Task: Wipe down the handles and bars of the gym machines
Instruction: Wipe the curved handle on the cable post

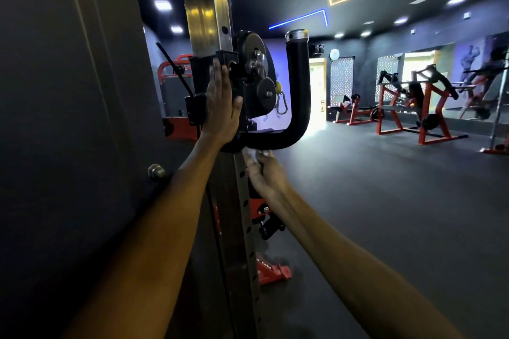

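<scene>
Pressing the white cloth (254, 154) pinched in the right hand (265, 173) up under the black curved handle (298, 96), the person braces the pulley carriage (253, 77) with a flat, open left hand (221, 103), whose fingers could catch on the pulleys if it swivels. The wall (68, 91) crowds the left; open floor (385, 187) lies right.

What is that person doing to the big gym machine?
The person is cleaning it. Their left hand rests flat against the black pulley block on the tall metal post. Their right hand holds a small white cloth up against the underside of the curved black handle, wiping it.
</scene>
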`<action>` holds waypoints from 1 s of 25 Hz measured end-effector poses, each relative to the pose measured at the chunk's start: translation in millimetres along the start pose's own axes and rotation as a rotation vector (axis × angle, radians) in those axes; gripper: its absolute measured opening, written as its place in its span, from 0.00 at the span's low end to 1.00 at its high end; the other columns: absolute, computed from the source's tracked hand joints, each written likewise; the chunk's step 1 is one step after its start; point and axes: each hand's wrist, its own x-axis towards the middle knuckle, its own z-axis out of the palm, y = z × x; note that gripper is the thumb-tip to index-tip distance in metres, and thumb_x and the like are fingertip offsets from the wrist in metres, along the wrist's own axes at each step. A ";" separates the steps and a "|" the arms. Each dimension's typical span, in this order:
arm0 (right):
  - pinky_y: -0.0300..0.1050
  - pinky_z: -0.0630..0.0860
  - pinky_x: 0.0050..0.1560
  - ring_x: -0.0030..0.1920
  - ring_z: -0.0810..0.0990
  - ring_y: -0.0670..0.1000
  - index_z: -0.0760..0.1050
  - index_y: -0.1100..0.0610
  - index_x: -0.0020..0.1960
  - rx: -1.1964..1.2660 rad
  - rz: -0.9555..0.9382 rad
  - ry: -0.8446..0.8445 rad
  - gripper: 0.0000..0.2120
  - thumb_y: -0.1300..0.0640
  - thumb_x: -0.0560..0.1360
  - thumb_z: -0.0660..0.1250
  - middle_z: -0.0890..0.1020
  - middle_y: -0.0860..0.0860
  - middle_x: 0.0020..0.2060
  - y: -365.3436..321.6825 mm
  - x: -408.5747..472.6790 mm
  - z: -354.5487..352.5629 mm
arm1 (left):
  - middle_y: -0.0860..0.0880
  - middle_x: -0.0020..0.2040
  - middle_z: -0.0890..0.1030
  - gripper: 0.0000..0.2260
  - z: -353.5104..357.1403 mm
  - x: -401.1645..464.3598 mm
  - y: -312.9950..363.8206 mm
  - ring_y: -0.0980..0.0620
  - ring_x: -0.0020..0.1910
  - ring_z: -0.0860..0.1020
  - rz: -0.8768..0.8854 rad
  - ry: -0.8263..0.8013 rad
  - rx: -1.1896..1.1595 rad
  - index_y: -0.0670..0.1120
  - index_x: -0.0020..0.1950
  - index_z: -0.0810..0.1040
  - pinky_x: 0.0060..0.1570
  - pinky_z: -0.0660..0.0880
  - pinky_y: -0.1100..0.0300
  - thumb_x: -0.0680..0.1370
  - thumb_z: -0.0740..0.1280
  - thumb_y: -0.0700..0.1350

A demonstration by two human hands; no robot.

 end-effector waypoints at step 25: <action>0.35 0.68 0.51 0.46 0.77 0.48 0.75 0.62 0.60 -1.254 -0.985 0.052 0.19 0.72 0.74 0.54 0.81 0.53 0.47 -138.8 -31.7 95.7 | 0.36 0.78 0.44 0.30 3.0 -2.0 -3.7 0.44 0.77 0.42 0.011 0.028 0.027 0.37 0.78 0.45 0.73 0.37 0.59 0.79 0.52 0.47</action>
